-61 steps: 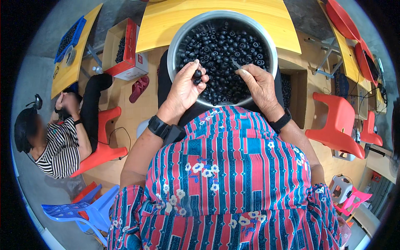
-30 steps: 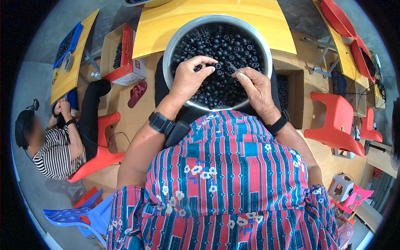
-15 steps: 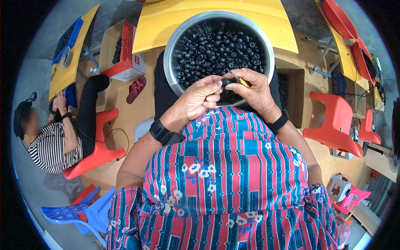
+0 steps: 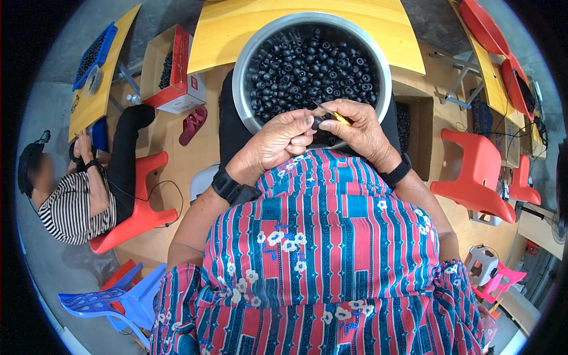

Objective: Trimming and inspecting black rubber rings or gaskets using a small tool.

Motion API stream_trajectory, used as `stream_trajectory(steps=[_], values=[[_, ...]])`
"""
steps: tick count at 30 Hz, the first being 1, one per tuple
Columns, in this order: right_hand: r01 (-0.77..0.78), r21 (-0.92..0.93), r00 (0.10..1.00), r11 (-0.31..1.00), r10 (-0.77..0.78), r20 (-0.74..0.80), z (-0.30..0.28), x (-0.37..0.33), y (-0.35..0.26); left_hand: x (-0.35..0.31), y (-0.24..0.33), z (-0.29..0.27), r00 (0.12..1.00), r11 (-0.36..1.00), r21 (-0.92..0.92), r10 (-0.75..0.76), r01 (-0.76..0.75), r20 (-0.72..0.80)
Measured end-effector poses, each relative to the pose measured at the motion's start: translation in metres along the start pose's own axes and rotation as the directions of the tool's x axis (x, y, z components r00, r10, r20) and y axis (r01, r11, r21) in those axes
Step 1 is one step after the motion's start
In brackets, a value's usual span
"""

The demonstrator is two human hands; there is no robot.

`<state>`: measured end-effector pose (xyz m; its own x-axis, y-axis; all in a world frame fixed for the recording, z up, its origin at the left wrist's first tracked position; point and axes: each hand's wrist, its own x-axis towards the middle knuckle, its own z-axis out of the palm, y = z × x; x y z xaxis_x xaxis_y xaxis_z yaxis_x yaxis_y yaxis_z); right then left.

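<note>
A wide metal basin (image 4: 239, 89) full of small round black parts (image 4: 307, 68) stands in front of me, at the near edge of a yellow table. Over its near rim, my left hand (image 4: 277, 139) pinches one black part (image 4: 316, 123) between thumb and fingers. Closed around a small yellow-handled knife (image 4: 342, 119) is my right hand (image 4: 361, 130). Its thin blade points up and left, close to the black part, and the right thumb rests against that part. Whether the blade touches the part cannot be made out.
The yellow table (image 4: 219, 35) lies beyond the basin. An open carton (image 4: 421, 136) stands right of my legs; a red-and-white box (image 4: 183, 94) is at left. Red stools (image 4: 473, 171) are to the right. At far left a person (image 4: 77, 207) sits by another table.
The black part and the knife have shifted slightly left between my fingers, and the blade lies a little flatter. Both hands stay over the basin's near rim.
</note>
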<state>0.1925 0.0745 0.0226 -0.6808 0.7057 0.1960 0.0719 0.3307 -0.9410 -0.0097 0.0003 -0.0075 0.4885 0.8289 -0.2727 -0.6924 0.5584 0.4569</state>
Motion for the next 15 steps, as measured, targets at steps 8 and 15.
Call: stream_trajectory(steps=[8, 15], values=[[-0.004, -0.069, 1.000, 0.998, 0.003, -0.014, 0.003, 0.001, -0.005, 0.003, -0.001, 0.010, 0.997, 1.000, 0.006, 0.020, -0.019, -0.076], [0.027, -0.125, 0.999, 0.992, -0.032, -0.038, 0.004, 0.002, -0.015, 0.002, -0.004, 0.005, 0.998, 1.000, -0.002, 0.017, -0.017, -0.066]])
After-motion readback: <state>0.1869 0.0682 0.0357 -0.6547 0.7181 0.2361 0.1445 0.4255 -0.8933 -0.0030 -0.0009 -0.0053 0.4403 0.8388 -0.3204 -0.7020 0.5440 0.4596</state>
